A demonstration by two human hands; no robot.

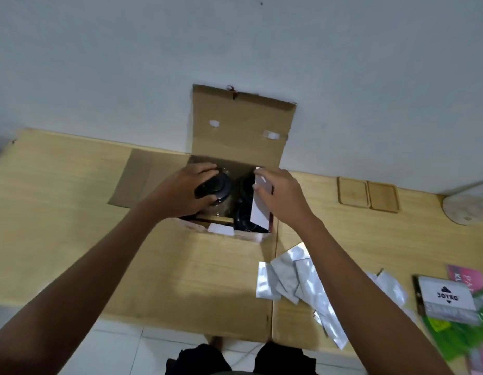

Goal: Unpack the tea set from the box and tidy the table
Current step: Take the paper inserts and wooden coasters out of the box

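Note:
An open cardboard box (235, 136) stands on the wooden table (59, 190), its flaps folded out to the back, left and front. Inside sits a glass teapot with a dark lid (218, 189); my left hand (184, 192) grips that lid from above. Dark cups (244, 217) lie in the right half of the box. My right hand (281, 196) holds a white card divider (260, 204) standing upright in the box. A small white card (221, 229) lies at the box's front edge.
Two small wooden trays (368, 194) lie at the back right, beside a white round object (470, 203). Several silver foil sachets (297, 280) are scattered at the front right. A white JOYKO pack (447, 299) lies on green and pink packets at the far right.

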